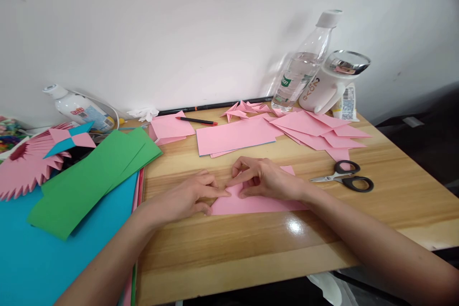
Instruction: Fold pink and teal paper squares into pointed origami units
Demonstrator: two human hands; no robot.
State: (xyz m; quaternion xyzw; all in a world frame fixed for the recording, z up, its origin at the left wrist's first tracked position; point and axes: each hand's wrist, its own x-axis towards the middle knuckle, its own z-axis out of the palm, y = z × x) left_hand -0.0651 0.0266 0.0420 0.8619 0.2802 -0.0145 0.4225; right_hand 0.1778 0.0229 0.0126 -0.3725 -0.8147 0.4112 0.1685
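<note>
A pink paper strip [265, 204] lies flat on the wooden table in front of me, its left end folded over at a slant. My left hand [190, 196] holds that left end down, index fingertip on the fold and thumb at the lower edge. Close beside it, my right hand [265, 179] pinches the paper near the upper part of the fold, fingers bent. The right hand and forearm cover part of the strip. To the right of this hand lie scissors [346, 177] with black handles, their blades pointing left.
Behind are stacked pink strips [233, 137], folded pink pieces [315, 129], a pen [197, 121], a water bottle [301, 67] and a white mug [328, 86]. At left, green strips [86, 181] lie on blue sheets [89, 258], near a pleated pink paper piece [32, 162] and a white bottle [81, 107].
</note>
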